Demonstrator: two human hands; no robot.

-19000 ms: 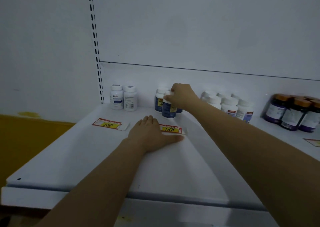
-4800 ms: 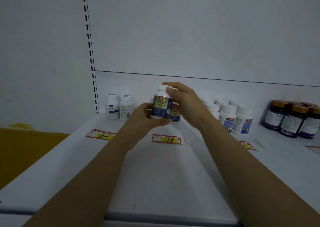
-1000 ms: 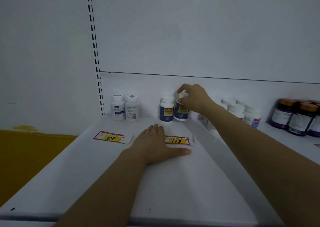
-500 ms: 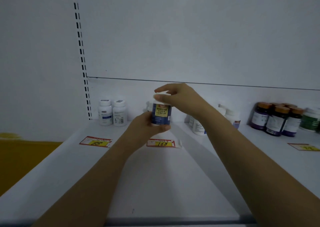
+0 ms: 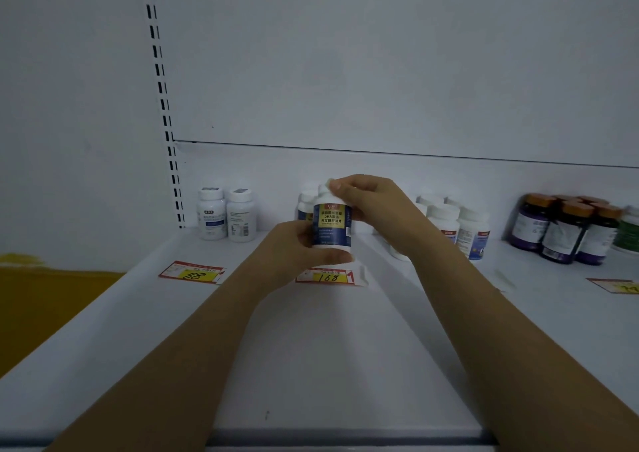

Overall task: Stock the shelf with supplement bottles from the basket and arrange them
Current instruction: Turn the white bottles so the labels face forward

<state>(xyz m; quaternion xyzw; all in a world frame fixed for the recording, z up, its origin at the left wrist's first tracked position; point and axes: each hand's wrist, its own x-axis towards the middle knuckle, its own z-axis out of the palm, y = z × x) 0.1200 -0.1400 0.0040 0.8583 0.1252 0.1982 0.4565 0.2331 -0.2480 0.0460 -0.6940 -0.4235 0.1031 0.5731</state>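
At the centre of the frame a blue-labelled supplement bottle (image 5: 332, 225) is held upright above the shelf (image 5: 311, 348), over the price tag marked 168 (image 5: 328, 276). The left hand (image 5: 294, 251) grips its base with fingers (image 5: 332, 254) curled round it. The right hand (image 5: 370, 199) pinches its white cap from above. Two white bottles (image 5: 226, 215) stand at the shelf's back, left of centre.

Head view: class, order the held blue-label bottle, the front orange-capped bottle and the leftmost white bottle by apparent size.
Largest: blue-label bottle, though it is nearest the camera, so its lead is unsure.
Then: front orange-capped bottle.
Smallest: leftmost white bottle.
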